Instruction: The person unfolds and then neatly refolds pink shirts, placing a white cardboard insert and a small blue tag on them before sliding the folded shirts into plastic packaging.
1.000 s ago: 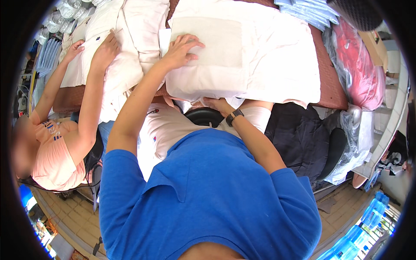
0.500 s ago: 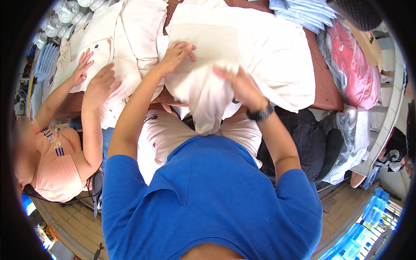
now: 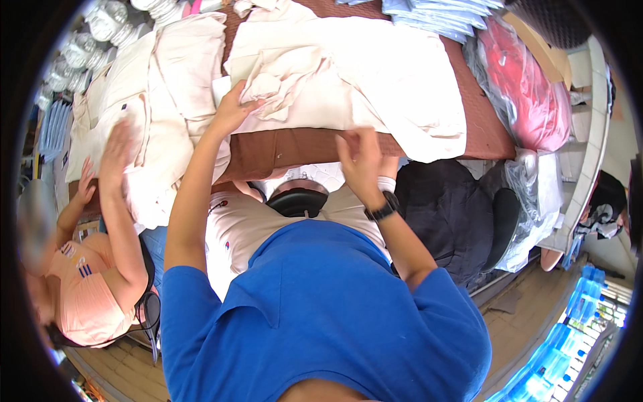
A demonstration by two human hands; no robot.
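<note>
A cream-white garment [image 3: 402, 80] lies spread on the brown-covered table in front of me. Part of it is bunched into loose folds [image 3: 284, 77] toward its left side. My left hand [image 3: 234, 112] rests at the left edge of those folds, thumb and fingers apart, touching the cloth. Just beyond its fingers sits a small white piece [image 3: 220, 88], paper or fabric, I cannot tell which. My right hand [image 3: 362, 164] is by the table's front edge, near the garment's lower hem. Its fingers are apart and no cloth shows in them.
To my left a co-worker's hands [image 3: 115, 151] move over a pile of cream garments [image 3: 171, 87]. Blue folded packs [image 3: 429, 20] lie at the back. A red item in clear plastic [image 3: 526, 87] stands at the right, above a black garment or bag [image 3: 435, 214].
Cloth that hung over the front edge toward my lap now lies bunched on the table. My right hand has come away from it. The co-worker's hands have drawn back toward their body.
</note>
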